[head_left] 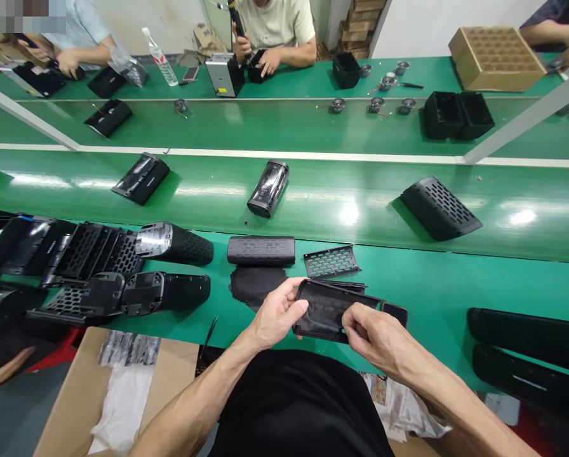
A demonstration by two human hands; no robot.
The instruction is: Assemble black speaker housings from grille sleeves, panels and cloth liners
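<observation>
Both my hands hold one flat black grille panel (323, 310) just above the near edge of the green bench. My left hand (277, 315) grips its left end, thumb on top and fingers curled under. My right hand (377, 336) pinches its right part from below. Just beyond the panel lie a loose perforated black grille (331, 261), a black fabric piece (256, 284) and a black speaker housing (261, 250).
Several black housings (98, 270) are piled at the left. On the green conveyor (351, 209) lie more housings (439, 207). Long black parts (527, 330) lie at the right. A cardboard box (117, 387) sits near my left arm. Other people work across the line (275, 32).
</observation>
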